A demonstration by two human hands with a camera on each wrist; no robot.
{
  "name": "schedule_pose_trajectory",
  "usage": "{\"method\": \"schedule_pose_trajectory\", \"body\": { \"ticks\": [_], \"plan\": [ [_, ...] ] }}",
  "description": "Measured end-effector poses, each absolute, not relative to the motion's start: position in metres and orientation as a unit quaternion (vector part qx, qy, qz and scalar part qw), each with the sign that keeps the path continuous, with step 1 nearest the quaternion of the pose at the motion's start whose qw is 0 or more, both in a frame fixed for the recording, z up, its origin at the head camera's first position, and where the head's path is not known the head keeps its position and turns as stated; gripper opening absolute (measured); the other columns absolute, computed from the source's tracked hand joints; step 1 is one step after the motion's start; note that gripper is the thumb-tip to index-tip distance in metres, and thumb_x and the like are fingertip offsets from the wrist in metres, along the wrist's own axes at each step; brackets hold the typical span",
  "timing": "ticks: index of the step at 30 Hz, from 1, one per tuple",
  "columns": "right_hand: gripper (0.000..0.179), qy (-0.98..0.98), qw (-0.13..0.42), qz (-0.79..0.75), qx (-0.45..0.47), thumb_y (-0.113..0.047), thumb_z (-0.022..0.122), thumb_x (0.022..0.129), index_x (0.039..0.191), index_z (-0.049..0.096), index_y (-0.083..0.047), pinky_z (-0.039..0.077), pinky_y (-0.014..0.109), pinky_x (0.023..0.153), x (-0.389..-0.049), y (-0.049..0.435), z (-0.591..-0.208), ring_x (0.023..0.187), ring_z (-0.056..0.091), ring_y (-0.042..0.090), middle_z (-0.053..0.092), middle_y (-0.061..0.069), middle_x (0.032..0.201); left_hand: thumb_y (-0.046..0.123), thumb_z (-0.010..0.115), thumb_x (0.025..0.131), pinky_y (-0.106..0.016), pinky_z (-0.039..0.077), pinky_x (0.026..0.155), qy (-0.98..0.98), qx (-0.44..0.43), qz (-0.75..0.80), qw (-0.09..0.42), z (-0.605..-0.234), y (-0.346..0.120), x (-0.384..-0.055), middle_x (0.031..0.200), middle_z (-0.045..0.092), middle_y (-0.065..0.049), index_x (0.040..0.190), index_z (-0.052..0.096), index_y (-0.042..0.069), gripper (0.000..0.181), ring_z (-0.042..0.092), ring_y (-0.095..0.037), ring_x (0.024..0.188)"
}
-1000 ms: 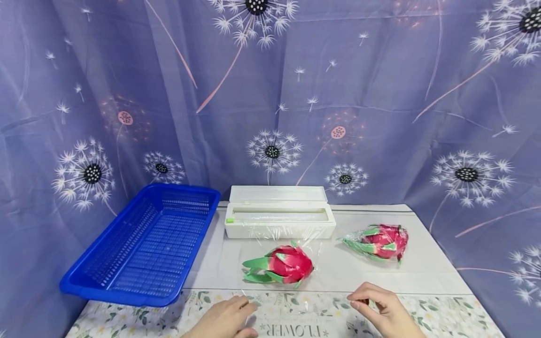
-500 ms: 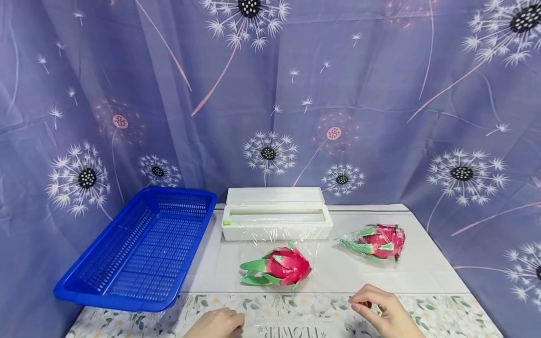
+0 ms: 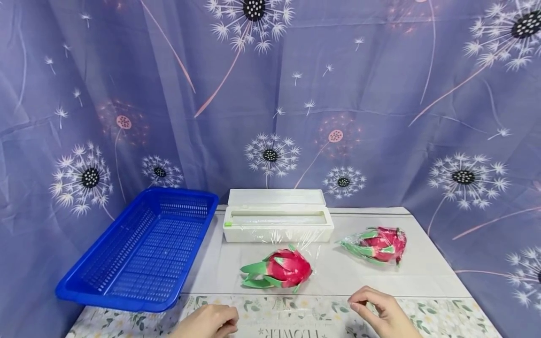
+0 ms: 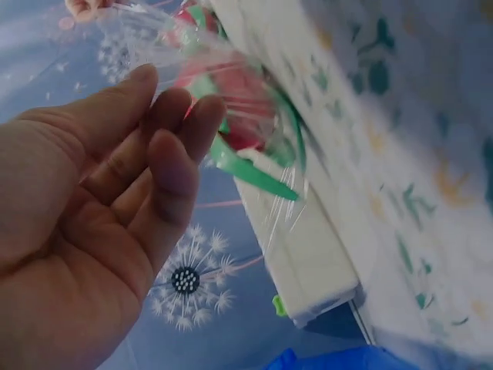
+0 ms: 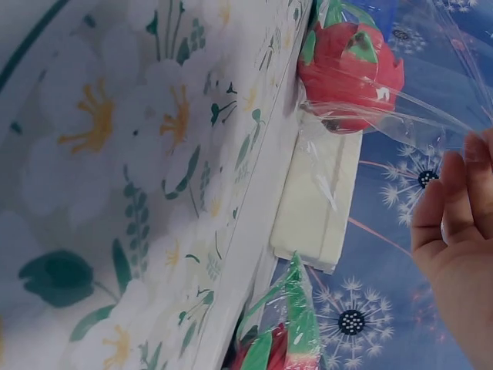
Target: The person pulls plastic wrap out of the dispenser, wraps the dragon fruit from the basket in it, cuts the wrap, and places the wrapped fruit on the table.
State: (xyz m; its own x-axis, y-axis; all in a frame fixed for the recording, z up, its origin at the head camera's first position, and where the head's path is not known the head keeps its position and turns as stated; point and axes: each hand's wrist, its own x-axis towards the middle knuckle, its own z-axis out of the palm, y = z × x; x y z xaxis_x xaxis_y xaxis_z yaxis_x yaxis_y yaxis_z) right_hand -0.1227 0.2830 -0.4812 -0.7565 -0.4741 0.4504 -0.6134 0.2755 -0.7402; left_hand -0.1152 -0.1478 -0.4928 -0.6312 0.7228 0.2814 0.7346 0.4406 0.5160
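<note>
A sheet of clear cling film (image 5: 420, 127) stretches from a white dispenser box (image 3: 279, 232) toward me, over a red dragon fruit (image 3: 289, 268) with green leaf tips. My left hand (image 3: 207, 321) pinches the film's left side between thumb and fingertips, low at the front. Over on the right, my right hand (image 3: 382, 312) pinches the other side with its fingers bent. The dragon fruit lies on its side between the hands and the box, leaves pointing left. Another dragon fruit (image 3: 382, 245), wrapped in film, lies further right, behind my right hand.
A blue plastic basket (image 3: 177, 281) stands at the left. The box's lid (image 3: 276, 197) is raised at the back, and a green slider (image 3: 228, 224) sits at its left end. A dandelion-print curtain (image 3: 203, 94) surrounds the table (image 3: 422, 281) on its back and sides.
My left hand has shifted left and slightly toward me, its fingers now more curled on the film. The right hand has stayed nearly in place. The fruits and box lie as before.
</note>
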Motion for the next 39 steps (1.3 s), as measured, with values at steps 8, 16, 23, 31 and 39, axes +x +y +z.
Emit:
{"method": "schedule_pose_trajectory", "body": {
  "ticks": [8,16,23,31,39],
  "plan": [
    [0.034,-0.819,0.116,0.457,0.328,0.012,0.063,0.087,0.104,0.069,-0.017,0.048,0.023,0.062,-0.132,0.275,-0.471,0.074,0.060,0.011,0.066,-0.006,0.092,0.009,0.070,0.090,-0.009,0.038,0.055,-0.861,-0.392,-0.313,0.083,-0.473,-0.154,-0.127,0.072,0.049,0.019,0.079,0.053,0.023,0.025,0.044,0.007,0.063],
    [0.043,-0.826,0.206,0.373,0.368,0.013,0.070,0.081,0.105,0.068,-0.022,0.043,0.015,0.062,-0.166,0.261,-0.452,0.073,0.053,0.002,0.064,-0.012,0.092,0.003,0.071,0.088,-0.017,0.040,0.053,-0.885,-0.324,-0.301,0.146,-0.455,-0.145,-0.158,0.068,0.044,0.015,0.077,0.052,0.018,0.026,0.039,0.001,0.059],
    [0.036,-0.834,0.220,0.334,0.379,0.009,0.069,0.084,0.104,0.069,-0.021,0.043,0.014,0.063,-0.194,0.246,-0.448,0.072,0.052,0.001,0.064,-0.010,0.094,0.002,0.074,0.085,-0.021,0.045,0.054,-0.907,-0.263,-0.287,0.160,-0.457,-0.139,-0.179,0.073,0.057,0.010,0.077,0.052,0.018,0.029,0.050,-0.003,0.062],
    [0.019,-0.864,0.168,0.390,0.270,-0.003,0.065,0.093,0.102,0.070,-0.020,0.045,0.025,0.055,-0.202,0.238,-0.454,0.065,0.052,0.004,0.062,-0.014,0.083,-0.001,0.062,0.093,-0.024,0.053,0.062,-0.869,-0.284,-0.405,0.027,-0.463,-0.142,-0.197,0.085,0.065,0.004,0.113,0.063,0.007,0.022,0.062,-0.009,0.077],
    [0.011,-0.839,0.105,0.487,0.220,-0.007,0.061,0.097,0.099,0.070,-0.013,0.048,0.028,0.061,-0.203,0.236,-0.455,0.072,0.058,0.016,0.065,-0.002,0.089,0.009,0.060,0.098,-0.026,0.051,0.066,-0.860,-0.306,-0.402,-0.073,-0.457,-0.149,-0.198,0.089,0.060,0.007,0.104,0.071,0.009,0.013,0.059,-0.009,0.073]
  ]
}}
